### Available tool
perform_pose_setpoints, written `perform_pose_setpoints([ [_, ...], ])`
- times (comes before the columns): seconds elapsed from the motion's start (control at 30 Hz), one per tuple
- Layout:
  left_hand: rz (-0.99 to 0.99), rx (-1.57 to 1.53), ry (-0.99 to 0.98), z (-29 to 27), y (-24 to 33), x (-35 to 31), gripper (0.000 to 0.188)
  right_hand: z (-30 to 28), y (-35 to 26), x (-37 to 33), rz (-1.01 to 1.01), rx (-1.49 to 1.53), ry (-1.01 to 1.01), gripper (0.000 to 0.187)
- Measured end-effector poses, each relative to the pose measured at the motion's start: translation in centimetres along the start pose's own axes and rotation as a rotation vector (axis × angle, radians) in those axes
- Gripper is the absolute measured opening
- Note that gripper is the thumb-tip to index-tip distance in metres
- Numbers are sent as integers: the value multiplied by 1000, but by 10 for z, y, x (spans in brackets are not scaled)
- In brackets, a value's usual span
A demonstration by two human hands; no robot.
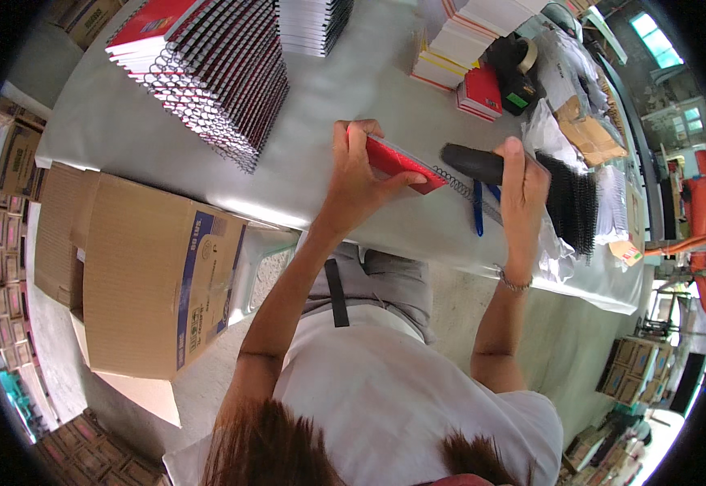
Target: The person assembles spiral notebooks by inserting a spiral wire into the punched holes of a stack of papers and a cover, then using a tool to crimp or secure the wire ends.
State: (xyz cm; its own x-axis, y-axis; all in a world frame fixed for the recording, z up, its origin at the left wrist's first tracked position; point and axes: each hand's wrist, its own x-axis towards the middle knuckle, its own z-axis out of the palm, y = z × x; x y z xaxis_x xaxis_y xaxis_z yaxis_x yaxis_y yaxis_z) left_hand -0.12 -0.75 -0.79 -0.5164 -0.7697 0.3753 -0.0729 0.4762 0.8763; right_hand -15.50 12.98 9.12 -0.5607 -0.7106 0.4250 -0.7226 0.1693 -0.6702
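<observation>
My left hand grips a small red-covered notebook, thumb along its near edge and fingers round the far side. From the notebook's right end a thin dark spiral coil sticks out toward my right hand. That hand is closed round a thick black bar-shaped tool with a rounded end, held above the coil; its exact kind is unclear. Below the coil lies a blue-handled tool, partly hidden. My right fingers cover part of the black tool.
Tall stacks of spiral-bound notebooks stand at the far left. Unbound book stacks and small red books are at the back right. Black coils and plastic bags lie at right. An opened cardboard box is left of the table.
</observation>
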Motion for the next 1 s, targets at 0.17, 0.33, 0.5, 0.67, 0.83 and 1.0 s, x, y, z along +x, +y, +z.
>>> perform_pose_setpoints([
  [0.17, 5, -60, 5, 2, -3, 0, 85, 14, 0, 8, -133, -179, -92, 36],
  [0.33, 71, 11, 27, 4, -8, -1, 86, 31, 12, 4, -143, -287, -142, 38],
  [0.5, 60, -32, 24, -2, -8, 0, 84, 27, -4, -1, -134, -73, 55, 38],
  [0.67, 40, -14, 15, -3, -6, -1, 83, 35, -2, 7, -266, -265, -71, 38],
  [0.83, 86, 4, 2, -2, -6, -2, 82, 24, -14, 9, -248, -233, 12, 37],
  [1.0, 69, -53, 21, -3, -7, 0, 80, 9, -37, 9, -236, -151, 61, 40],
])
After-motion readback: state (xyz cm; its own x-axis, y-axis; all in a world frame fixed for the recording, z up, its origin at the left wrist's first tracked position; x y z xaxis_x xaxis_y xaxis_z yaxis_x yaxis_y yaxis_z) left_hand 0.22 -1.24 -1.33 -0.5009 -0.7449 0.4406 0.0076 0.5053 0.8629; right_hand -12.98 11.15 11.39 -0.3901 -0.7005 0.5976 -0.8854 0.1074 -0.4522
